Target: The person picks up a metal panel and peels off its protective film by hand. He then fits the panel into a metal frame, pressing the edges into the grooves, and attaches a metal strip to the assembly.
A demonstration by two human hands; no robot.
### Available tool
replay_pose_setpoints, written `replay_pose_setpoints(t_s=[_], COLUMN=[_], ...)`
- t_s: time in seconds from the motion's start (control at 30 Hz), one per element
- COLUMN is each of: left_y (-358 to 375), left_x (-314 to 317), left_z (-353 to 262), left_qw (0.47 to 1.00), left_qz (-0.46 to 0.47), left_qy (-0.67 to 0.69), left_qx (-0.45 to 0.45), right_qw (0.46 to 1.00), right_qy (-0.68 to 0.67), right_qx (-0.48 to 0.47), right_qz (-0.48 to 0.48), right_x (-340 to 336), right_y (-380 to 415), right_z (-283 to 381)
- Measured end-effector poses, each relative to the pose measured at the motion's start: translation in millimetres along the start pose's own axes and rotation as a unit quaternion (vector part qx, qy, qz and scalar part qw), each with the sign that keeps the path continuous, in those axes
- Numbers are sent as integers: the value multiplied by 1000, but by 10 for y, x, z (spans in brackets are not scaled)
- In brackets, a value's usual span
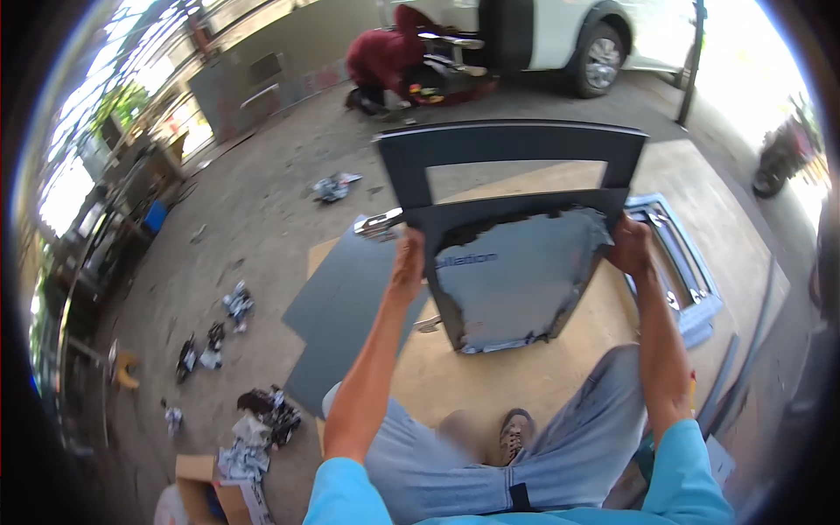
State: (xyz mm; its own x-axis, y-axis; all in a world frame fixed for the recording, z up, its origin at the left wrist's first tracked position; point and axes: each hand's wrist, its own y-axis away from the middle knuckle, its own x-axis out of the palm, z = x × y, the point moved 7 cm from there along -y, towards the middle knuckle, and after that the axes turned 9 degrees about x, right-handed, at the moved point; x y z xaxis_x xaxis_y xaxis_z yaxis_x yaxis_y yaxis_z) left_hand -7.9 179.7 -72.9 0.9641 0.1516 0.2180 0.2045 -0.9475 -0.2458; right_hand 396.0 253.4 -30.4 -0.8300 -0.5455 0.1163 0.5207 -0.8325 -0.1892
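Note:
A dark grey panel [512, 144] with a rectangular opening near its top is held up in front of me, tilted. Its lower part carries a light, ragged-edged film [516, 280] with partly visible print. My left hand [408, 262] grips the panel's left edge, just below a shiny metal latch [379, 225]. My right hand [630, 245] is closed on the right edge. Some fingers of both hands are hidden behind the panel. Another metal latch [427, 325] shows at its lower left.
Flat grey sheets [341, 306] lie on a tan board [455, 376]. A blue-edged frame [700, 302] rests at right, beside long strips [744, 376]. Crumpled scraps [238, 304] and an open carton [197, 477] are at left. A crouching person [385, 61] is near a white vehicle [560, 35].

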Motion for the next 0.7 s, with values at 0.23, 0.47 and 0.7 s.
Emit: replay_pose_setpoints(t_s=[0.23,0.47,0.7], left_y=[48,-23,18], left_x=[419,350,465], left_z=[-602,-650,-868], left_qw=[991,993,994], left_qz=[48,48,19], left_qy=[66,43,-4], left_qx=[105,95,109], right_qw=[935,980,982], right_qy=[-310,-197,-178], right_qx=[87,41,55], right_qz=[145,10,27], right_x=[245,158,109], right_y=[-159,-154,-53], right_z=[46,391,491])
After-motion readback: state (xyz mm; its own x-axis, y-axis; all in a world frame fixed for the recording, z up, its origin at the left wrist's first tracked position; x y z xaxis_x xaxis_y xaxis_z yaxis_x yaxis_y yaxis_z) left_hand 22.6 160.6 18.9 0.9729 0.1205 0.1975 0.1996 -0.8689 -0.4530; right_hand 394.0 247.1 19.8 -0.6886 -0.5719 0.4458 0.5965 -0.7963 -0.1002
